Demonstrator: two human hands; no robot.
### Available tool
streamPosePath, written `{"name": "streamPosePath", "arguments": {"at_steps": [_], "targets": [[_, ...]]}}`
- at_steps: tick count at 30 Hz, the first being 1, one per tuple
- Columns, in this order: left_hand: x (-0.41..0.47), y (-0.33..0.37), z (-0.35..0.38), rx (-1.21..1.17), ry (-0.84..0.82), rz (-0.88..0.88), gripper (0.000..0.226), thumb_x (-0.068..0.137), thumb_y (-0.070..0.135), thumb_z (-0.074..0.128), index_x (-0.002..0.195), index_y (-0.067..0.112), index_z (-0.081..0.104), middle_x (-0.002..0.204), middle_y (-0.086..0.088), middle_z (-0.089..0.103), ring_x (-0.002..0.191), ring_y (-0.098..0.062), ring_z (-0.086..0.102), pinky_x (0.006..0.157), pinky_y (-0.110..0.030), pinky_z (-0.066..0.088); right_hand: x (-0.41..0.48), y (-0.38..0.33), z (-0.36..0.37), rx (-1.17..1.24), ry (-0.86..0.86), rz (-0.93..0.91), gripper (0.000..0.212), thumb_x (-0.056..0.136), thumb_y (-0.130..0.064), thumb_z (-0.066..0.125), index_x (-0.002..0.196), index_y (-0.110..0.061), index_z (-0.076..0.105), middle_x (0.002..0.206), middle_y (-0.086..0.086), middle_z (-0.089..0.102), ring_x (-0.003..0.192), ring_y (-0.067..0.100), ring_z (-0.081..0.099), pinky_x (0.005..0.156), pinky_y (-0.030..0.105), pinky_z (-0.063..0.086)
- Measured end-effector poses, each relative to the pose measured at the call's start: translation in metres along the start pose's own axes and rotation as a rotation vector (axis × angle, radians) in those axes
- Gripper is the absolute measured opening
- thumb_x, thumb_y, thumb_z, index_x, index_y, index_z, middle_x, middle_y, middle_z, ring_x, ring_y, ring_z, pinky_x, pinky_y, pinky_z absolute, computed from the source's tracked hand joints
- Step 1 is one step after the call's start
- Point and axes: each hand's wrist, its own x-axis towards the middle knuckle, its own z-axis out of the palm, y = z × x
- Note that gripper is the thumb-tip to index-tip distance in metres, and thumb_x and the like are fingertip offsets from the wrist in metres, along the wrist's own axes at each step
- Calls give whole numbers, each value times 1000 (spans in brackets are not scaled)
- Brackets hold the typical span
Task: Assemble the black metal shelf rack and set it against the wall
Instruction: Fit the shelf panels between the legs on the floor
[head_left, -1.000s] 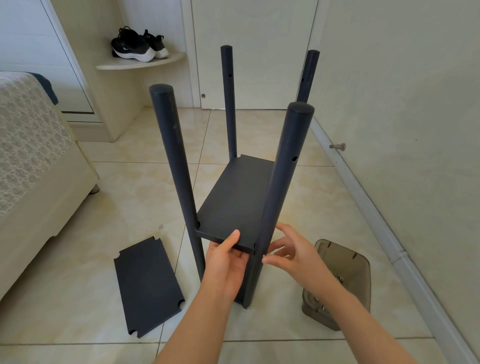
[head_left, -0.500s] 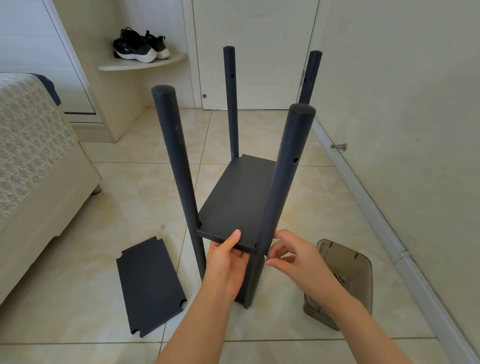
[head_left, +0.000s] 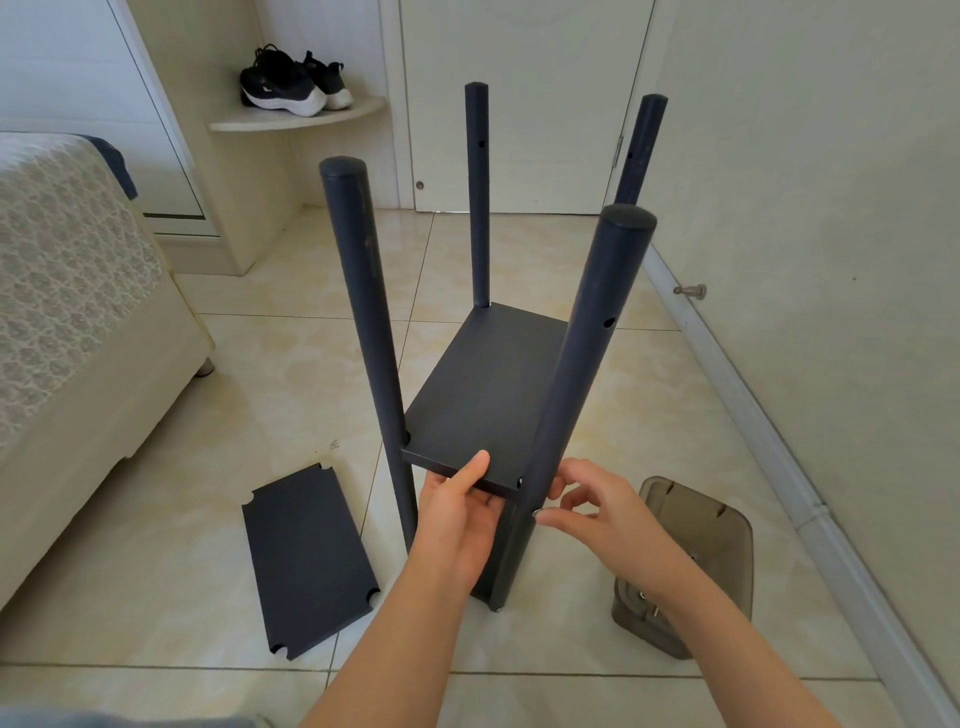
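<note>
Pinning the shelf (head_left: 488, 395) level, the left hand (head_left: 457, 512) grips its near edge with the thumb on top and the fingers curled underneath. The right hand (head_left: 597, 512) pinches a small grey screw (head_left: 537, 513) between thumb and forefinger against the near right post (head_left: 587, 353), just below the shelf corner. The rack stands upright on the tiled floor (head_left: 260, 415) in mid-view, its four posts rising well above this one fitted shelf. The wall (head_left: 831, 208) it is meant for runs along the three o'clock side, apart from it.

The step in hand looks like starting the screw into the post at that corner. Several things could spoil it:

- The screw is tiny and held only at its tip. A slip would drop it onto the tiles, where it could roll under the rack.
- If the left hand lets the shelf sag or tilt, the holes in shelf and post will likely stop lining up. The screw would then bite crooked or not at all.
- The hole itself cannot be seen behind the fingers, so the alignment is being felt, not watched.
- Pushing sideways on a tall post might rock the whole frame, which seems only partly fastened.

A spare panel (head_left: 306, 561) lies flat at eight o'clock from the rack's foot. A smoky plastic tub (head_left: 717, 551) with some hardware sits at four o'clock, near the right forearm, where an elbow could knock it.
</note>
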Motion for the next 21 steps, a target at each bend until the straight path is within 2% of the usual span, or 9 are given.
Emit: {"name": "streamPosePath", "arguments": {"at_steps": [2,6,10,14,19,21], "targets": [[-1,-1,1,-3,-3,2,36,92,0,63,122,20,62,109,-3,77,103,-26,72,86,-42,60,-1,0,-1,-2,-13,13,27,89,-23,71,96,-44,55,97,-12,60,90,8,60,73,14,49],[-2,1,2,-14,-16,5,32,93,0,62,118,20,62,108,-4,77,96,-24,75,79,-40,62,0,0,2,-19,2,-2,29,87,-23,73,96,-46,56,94,-12,59,87,6,59,73,14,50],[-3,4,0,-14,-33,13,32,93,-1,62,118,19,63,104,-3,78,93,-23,76,79,-40,62,-1,1,7,-89,96,-57,33,85,-23,75,82,-47,53,90,-15,55,88,-1,55,71,11,50],[-3,5,0,4,-32,19,33,93,-2,62,117,20,63,103,-2,78,92,-22,76,80,-40,62,-6,0,10,-100,136,-103,47,86,-20,74,80,-62,51,89,-22,53,87,0,55,71,11,49],[-4,4,-1,-7,-32,10,36,91,-3,63,120,19,62,105,-2,78,93,-23,76,73,-38,63,-8,0,10,-114,153,-109,40,86,-17,73,76,-46,48,82,-20,53,81,2,55,65,14,49],[-5,5,-1,-7,-36,5,37,91,-3,63,121,19,61,106,-3,77,94,-24,75,71,-37,62,-8,-2,9,-115,164,-100,41,86,-15,74,76,-45,47,77,-19,53,79,1,55,64,14,48]]}}
